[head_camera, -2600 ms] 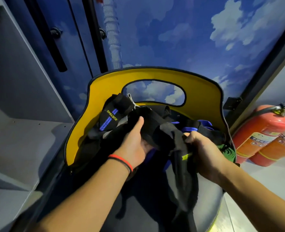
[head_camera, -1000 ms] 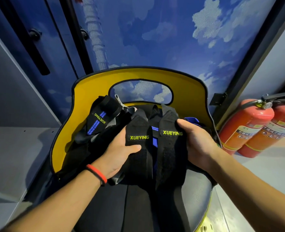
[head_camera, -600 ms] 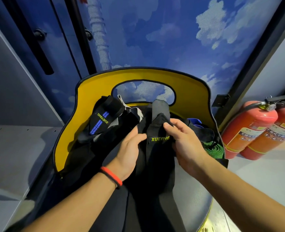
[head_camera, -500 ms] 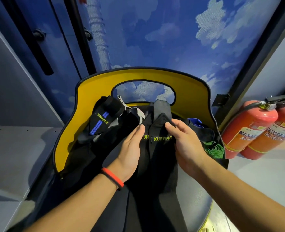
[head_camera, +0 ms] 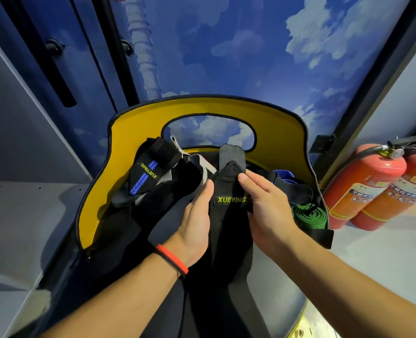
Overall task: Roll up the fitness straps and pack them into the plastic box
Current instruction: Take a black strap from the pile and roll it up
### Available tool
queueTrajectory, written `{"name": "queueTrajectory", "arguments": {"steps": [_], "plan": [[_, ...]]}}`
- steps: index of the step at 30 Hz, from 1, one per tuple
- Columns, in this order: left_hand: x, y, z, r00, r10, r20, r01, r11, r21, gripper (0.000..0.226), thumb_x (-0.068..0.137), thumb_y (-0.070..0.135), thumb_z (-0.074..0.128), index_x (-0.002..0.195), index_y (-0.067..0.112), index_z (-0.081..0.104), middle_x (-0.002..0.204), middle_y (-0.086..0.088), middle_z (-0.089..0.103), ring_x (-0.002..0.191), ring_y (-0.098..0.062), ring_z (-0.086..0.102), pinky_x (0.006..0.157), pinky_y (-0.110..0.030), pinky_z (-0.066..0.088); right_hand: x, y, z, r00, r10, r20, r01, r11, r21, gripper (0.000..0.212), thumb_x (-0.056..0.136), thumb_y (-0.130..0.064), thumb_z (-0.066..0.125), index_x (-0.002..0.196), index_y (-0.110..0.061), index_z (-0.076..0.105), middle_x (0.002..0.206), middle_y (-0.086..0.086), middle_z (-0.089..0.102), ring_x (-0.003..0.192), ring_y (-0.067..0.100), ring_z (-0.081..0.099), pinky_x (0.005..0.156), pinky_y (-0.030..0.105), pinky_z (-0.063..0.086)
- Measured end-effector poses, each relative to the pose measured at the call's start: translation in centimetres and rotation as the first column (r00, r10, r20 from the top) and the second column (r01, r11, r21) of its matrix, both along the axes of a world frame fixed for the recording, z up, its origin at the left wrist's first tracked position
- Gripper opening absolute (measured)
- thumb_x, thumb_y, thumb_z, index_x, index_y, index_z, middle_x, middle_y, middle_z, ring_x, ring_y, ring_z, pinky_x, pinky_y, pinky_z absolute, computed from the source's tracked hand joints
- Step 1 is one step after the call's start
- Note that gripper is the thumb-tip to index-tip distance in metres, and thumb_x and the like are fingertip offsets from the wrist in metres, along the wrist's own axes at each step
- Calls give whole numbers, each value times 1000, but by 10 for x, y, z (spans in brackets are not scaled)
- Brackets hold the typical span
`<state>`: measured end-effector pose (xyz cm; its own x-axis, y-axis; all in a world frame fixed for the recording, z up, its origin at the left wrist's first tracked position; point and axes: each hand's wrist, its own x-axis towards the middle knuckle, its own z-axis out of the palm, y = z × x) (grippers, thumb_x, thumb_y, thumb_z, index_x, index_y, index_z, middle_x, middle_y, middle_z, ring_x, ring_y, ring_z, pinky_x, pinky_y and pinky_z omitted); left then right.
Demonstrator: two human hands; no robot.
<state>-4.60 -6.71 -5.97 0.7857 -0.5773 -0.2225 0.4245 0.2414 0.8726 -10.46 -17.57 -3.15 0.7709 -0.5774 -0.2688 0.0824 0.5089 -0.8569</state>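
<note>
A black fitness strap (head_camera: 229,230) with a yellow-green XUEYING label lies lengthwise on a yellow-backed chair (head_camera: 209,111), its tail running toward me. My left hand (head_camera: 192,225) lies with straight fingers against the strap's left edge. My right hand (head_camera: 265,208) rests its fingers over the strap's upper right, and its thumb is tucked under the edge by the label. Another black strap (head_camera: 146,176), with blue stripes, leans on the chair back at the left. No plastic box is in view.
A rolled green band (head_camera: 309,215) and a blue band (head_camera: 282,175) lie at the right of the seat. Two red fire extinguishers (head_camera: 368,189) stand on the floor to the right. A grey shelf (head_camera: 26,211) is at the left, and a blue cloud-printed wall is behind.
Two labelled straps held side by side have been brought together into one stack. My hands shifted from gripping them to lying along the stack's edges. The view has barely moved in the last half second.
</note>
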Motion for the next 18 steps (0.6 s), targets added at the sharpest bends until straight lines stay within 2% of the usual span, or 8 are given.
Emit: {"name": "queueTrajectory", "arguments": {"steps": [2,4,6,8,10,12,15,18], "plan": [[-4,-1,0,999,-43,3,43,999,-15,48,101,41,48,135,11,62,132,-8,68,128,-20,61,112,-40,42,1,0,-2,1000,-28,0,28,999,-18,29,94,-9,68,123,-11,72,116,12,75,113,28,71,105,49,52],[-5,-3,2,987,-75,140,59,992,111,35,105,32,48,136,19,59,131,5,68,127,-7,59,107,-26,44,3,-1,-5,996,-81,-29,79,994,-74,29,88,-19,77,116,-24,72,118,16,72,111,32,70,103,52,52],[-7,-5,3,941,-133,310,48,962,268,43,106,29,49,148,19,47,142,11,57,134,-1,48,113,-23,37,5,-4,-8,989,-130,-77,117,982,-150,27,81,-29,82,104,-28,67,114,18,67,103,34,68,97,52,53],[-7,-7,3,853,-132,504,-66,932,355,47,104,34,46,147,13,47,136,7,53,131,-5,46,112,-24,33,5,-7,-10,983,-134,-122,90,946,-310,24,86,-26,80,98,-21,61,97,12,65,86,23,63,85,45,52],[-8,-8,6,774,-102,625,-202,895,397,39,106,28,42,139,11,54,115,4,51,116,-10,51,97,-17,37,3,-10,-5,976,-131,-173,15,836,-548,16,87,-20,79,89,-15,64,83,10,65,71,12,57,72,33,49],[-6,-8,10,760,-145,633,-191,882,430,44,104,24,46,146,15,48,123,1,48,121,-10,52,97,-14,38,0,-10,2,983,-63,-174,-56,793,-607,14,90,-23,75,81,-13,71,82,13,69,69,12,58,73,37,52],[-4,-1,15,751,-308,584,-13,878,479,81,85,18,58,159,29,26,139,9,38,131,0,44,106,-19,38,-6,-10,10,992,65,-109,-112,857,-504,27,91,-37,74,84,-11,75,88,17,73,82,32,69,83,50,56],[-3,4,19,694,-403,597,33,845,533,89,86,10,59,160,36,17,144,12,34,129,8,38,109,-21,34,-10,-12,14,994,59,-97,-105,808,-579,16,90,-26,76,90,-10,75,82,0,78,79,12,74,76,26,57]]}}
